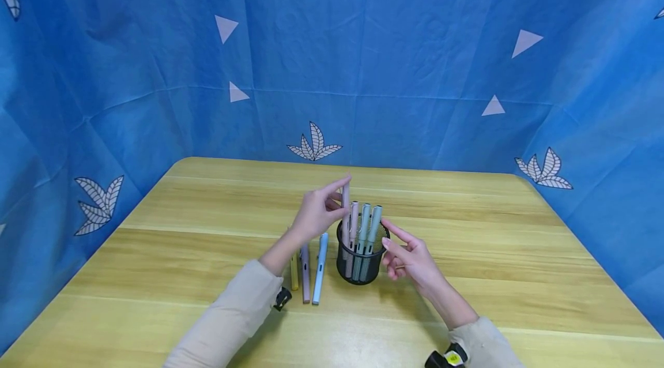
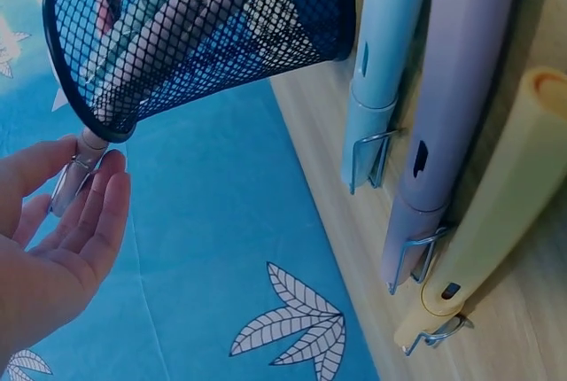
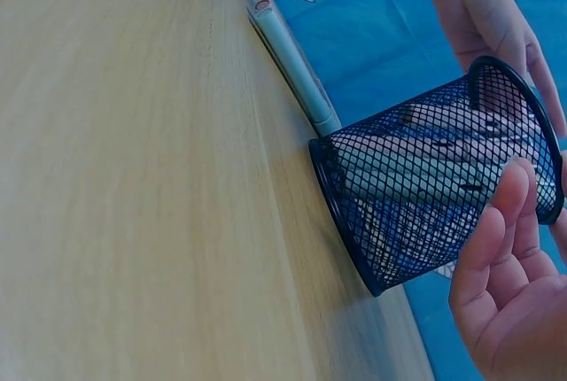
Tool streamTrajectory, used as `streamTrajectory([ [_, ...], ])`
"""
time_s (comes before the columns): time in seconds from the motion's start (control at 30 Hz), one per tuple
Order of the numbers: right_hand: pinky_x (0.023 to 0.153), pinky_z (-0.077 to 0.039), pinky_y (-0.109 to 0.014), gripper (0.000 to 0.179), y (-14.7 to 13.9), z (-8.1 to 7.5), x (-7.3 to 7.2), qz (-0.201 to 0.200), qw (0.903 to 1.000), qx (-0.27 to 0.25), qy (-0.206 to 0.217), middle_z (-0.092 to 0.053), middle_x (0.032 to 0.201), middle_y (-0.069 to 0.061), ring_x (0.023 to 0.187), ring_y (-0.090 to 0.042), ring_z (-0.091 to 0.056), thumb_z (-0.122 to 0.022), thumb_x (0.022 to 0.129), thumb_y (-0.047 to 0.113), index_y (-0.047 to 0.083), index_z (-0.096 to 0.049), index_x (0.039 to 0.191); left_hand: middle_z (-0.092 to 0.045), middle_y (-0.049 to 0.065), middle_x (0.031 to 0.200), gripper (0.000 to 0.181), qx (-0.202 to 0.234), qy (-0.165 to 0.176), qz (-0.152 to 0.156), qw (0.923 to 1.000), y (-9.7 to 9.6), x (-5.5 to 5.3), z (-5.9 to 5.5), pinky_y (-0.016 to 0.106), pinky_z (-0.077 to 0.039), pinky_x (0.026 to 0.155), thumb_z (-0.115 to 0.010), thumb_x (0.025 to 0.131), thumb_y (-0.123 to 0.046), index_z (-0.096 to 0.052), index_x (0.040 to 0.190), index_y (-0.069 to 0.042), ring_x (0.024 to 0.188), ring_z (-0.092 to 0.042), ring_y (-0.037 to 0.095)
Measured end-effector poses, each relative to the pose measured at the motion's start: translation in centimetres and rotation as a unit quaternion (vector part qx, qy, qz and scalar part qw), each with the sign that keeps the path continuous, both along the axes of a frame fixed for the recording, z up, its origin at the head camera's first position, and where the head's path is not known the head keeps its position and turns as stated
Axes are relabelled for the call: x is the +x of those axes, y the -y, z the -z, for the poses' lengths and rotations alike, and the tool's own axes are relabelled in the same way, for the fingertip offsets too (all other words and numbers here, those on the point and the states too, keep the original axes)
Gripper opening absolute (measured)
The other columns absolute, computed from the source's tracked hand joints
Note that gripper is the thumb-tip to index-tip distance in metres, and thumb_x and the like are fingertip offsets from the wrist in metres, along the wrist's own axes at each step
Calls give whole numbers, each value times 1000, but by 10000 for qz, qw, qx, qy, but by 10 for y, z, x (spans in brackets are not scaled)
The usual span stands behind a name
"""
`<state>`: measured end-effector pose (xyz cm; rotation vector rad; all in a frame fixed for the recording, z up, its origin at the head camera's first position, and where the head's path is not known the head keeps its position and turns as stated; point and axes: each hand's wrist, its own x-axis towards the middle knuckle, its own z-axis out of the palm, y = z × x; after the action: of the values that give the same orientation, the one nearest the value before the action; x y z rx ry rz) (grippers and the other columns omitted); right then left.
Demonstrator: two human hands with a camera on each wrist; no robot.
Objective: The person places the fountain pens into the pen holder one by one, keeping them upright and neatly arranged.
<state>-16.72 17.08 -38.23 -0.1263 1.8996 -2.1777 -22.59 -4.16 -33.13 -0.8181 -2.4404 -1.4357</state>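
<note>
A black mesh pen cup (image 1: 363,267) stands upright on the table with several pens in it. My left hand (image 1: 314,213) pinches a pale pink pen (image 1: 346,198) near its capped top, its lower part inside the cup at the left. Beside it stand another pink pen (image 1: 354,219) and two pale green pens (image 1: 365,219). In the left wrist view, thumb and fingers surround the pen's cap (image 2: 81,164) just beyond the rim. On the cup's right side, my right hand (image 1: 412,258) holds it with thumb and index finger at the rim, the thumb against the mesh (image 3: 425,168).
Left of the cup, a light blue pen (image 1: 320,270), a purple pen (image 1: 305,276) and a yellow pen (image 1: 294,273) lie side by side on the wooden table (image 1: 207,299), close to my left forearm. A blue patterned cloth (image 1: 404,68) hangs behind the table.
</note>
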Motion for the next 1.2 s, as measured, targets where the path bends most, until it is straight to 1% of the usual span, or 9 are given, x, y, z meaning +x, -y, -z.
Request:
streamTrajectory([
  [0.07,42,-43,-20,56,0,0,0,-6,10000,6,6,-56,59,-4,43,-11,-50,-54,90,17,13,-29,140,-61,10,85,58,-52,1,60,10000,0,1,0,21,-51,62,-65,78,2,-45,132,-10,68,-59,15],
  [0.1,42,-43,-20,56,0,0,0,-8,10000,12,9,-56,59,-4,43,-11,-51,-54,90,17,13,-29,140,-61,10,84,59,-86,-82,86,9999,0,1,0,21,-51,62,-64,78,2,-45,132,-10,67,-59,15],
  [0.2,42,-43,-20,56,0,0,0,-2,10000,11,15,-56,59,-4,43,-11,-51,-54,90,17,13,-29,140,-60,8,82,61,-177,-115,73,9997,0,2,-1,20,-50,61,-65,78,2,-43,133,-11,65,-58,12],
  [0.3,42,-44,-20,56,0,-1,0,18,10000,-2,18,-56,59,-4,43,-11,-51,-54,90,17,13,-29,140,-61,7,82,63,-290,-40,22,9996,0,2,-1,21,-50,60,-66,77,1,-42,134,-11,64,-57,12],
  [0.43,42,-44,-20,56,0,-1,0,39,10000,4,53,-56,59,-5,43,-11,-51,-54,90,17,13,-29,140,-62,6,80,62,-387,235,13,9990,-1,2,-1,21,-50,59,-67,77,1,-43,133,-9,65,-57,13],
  [0.57,42,-44,-20,56,0,-1,0,43,10000,14,84,-56,59,-4,43,-11,-51,-53,90,17,14,-29,140,-62,5,79,61,-493,331,22,9982,-1,3,-2,20,-49,59,-67,76,1,-44,132,-11,66,-57,13],
  [0.83,43,-44,-20,56,0,-1,-1,42,9999,101,61,-56,59,-4,43,-11,-51,-54,90,18,13,-29,140,-63,6,80,63,-578,354,-21,9977,-1,3,-3,20,-49,59,-68,76,1,-44,133,-11,67,-58,13],
  [0.93,43,-45,-20,56,-1,-1,-2,32,9998,216,-39,-57,60,-5,43,-11,-51,-55,90,18,11,-30,139,-62,6,80,63,-583,367,-23,9976,-1,3,-3,20,-49,58,-68,76,1,-44,133,-12,66,-58,13],
  [1.2,42,-43,-20,52,-1,-5,-4,99,9994,306,-144,-56,62,-7,44,-11,-51,-52,91,21,8,-34,138,-61,4,76,59,-862,271,174,9958,-1,1,-2,20,-47,54,-66,78,1,-45,132,-8,64,-54,12],
])
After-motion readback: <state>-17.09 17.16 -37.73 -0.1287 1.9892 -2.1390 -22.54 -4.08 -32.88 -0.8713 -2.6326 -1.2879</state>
